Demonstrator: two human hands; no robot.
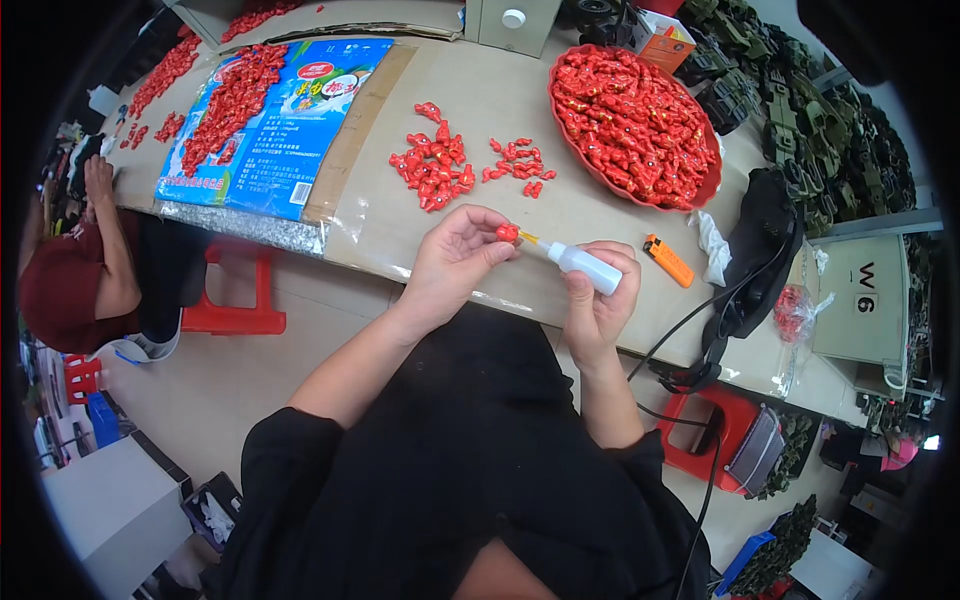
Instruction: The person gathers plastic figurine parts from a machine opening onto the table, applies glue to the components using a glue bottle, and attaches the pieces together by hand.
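Note:
My left hand (455,262) pinches a small red piece (507,233) between thumb and fingers above the table's front edge. My right hand (603,305) is wrapped round a white squeeze bottle (588,268). The bottle's thin yellowish nozzle points left and meets the red piece. Beyond my left hand lies a loose pile of red figures (434,165), with a smaller group of red pieces (517,163) to its right. A red scalloped bowl (712,185) heaped with red figures stands at the back right.
An orange lighter (668,261), crumpled tissue (712,248) and black bag (765,255) with a cable lie right. More red figures cover a blue printed sheet (290,150) on the left. A person in dark red (75,290) sits far left, beside a red stool (235,300).

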